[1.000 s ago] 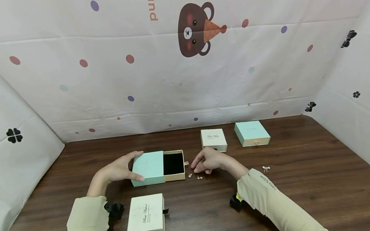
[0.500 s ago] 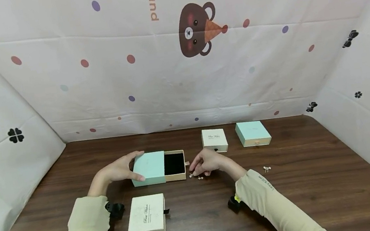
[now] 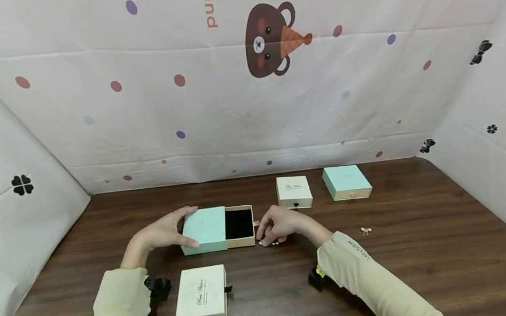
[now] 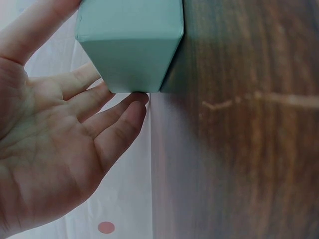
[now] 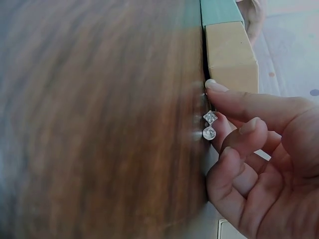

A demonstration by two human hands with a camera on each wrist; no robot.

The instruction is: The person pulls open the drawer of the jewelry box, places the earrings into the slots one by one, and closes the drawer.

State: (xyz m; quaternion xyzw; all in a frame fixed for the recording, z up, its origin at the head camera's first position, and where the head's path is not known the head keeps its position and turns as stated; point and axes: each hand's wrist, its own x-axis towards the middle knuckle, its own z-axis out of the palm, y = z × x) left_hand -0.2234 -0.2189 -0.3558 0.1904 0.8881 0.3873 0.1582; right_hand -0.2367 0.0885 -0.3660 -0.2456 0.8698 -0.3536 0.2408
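My left hand point(image 3: 163, 231) grips the closed end of a teal drawer box point(image 3: 205, 230), thumb on the near side and fingers on the far side. The drawer point(image 3: 242, 242) sticks out to the right, showing its black lining. Just right of it, my right hand point(image 3: 281, 222) pinches at a small earring point(image 3: 260, 242) on the table; the fingertips hide most of it. Beside these fingers lies another earring point(image 5: 210, 125) with a square and a round clear stone. In the left wrist view, the fingers point(image 4: 119, 122) touch the box's far side.
A white box point(image 3: 201, 296) with a black tab lies in front. Behind my right hand stand a small white box point(image 3: 294, 191) and a second teal box point(image 3: 346, 182). Further right lies a small pearly earring piece point(image 3: 366, 230). White printed cloth point(image 3: 226, 102) hangs behind.
My right hand has shifted slightly left and down, its fingertips coming onto the earring beside the drawer. My left hand and the box have stayed put.
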